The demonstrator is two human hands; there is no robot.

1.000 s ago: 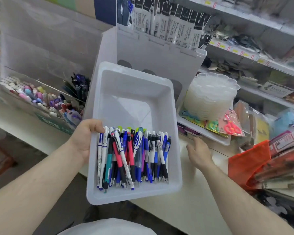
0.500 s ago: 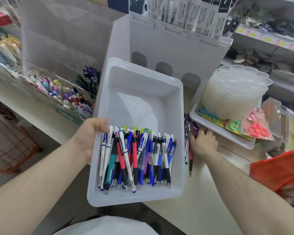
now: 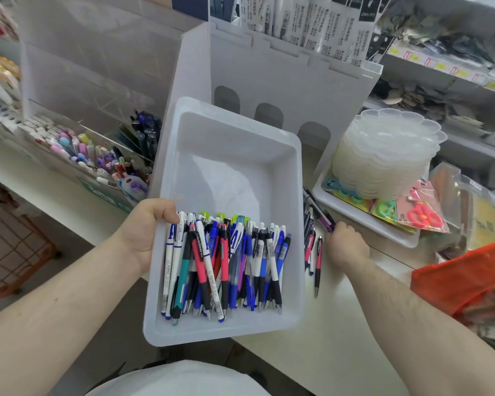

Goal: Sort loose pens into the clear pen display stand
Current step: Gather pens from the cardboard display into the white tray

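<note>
My left hand (image 3: 146,232) grips the left rim of a white plastic tray (image 3: 240,155), thumb over the edge. Several pens (image 3: 226,264) in blue, white, pink, red and teal lie bunched at the tray's near end. To the tray's right, several loose pens (image 3: 312,241) lie on the white counter (image 3: 340,324). My right hand (image 3: 346,244) is curled on that counter and pinches a purple pen (image 3: 323,221) from this pile. The clear pen display stand (image 3: 77,90) stands at the back left with pens in its lower tiers.
A tall white divider box (image 3: 283,81) stands behind the tray. A stack of clear palettes (image 3: 386,155) sits in a white tray at right, with packaged scissors (image 3: 423,215). An orange bag (image 3: 463,278) lies at far right. Shelves of goods run behind.
My right hand moved from the bare counter to the loose pens beside the tray and closed on a purple one. The view shifted, revealing more of that pile.
</note>
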